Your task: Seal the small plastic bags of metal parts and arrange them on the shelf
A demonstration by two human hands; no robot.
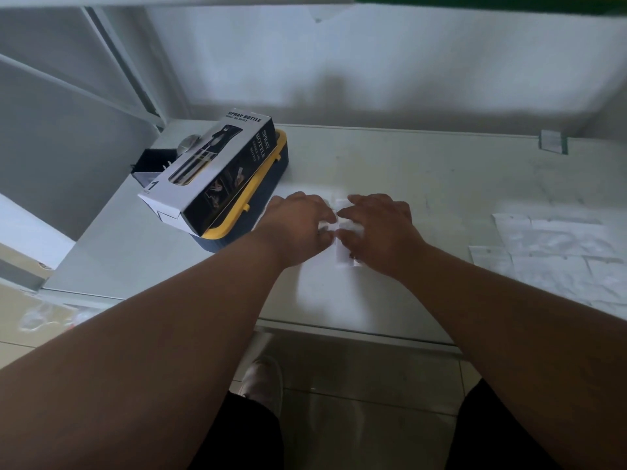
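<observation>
Both my hands lie palm down, side by side, on the white shelf. A small clear plastic bag lies between and under them, its near end sticking out towards me. My left hand holds the bag's left part, and a white fold shows between its thumb and fingers. From the right, my right hand covers the bag with its thumb on the bag's middle. The metal parts inside are hidden. Several more flat plastic bags lie on the shelf to the right.
A black and white spray bottle box lies tilted on a navy case with a yellow rim, just left of my left hand. A black tray stands behind it. The shelf's front edge runs below my forearms, with floor tiles underneath.
</observation>
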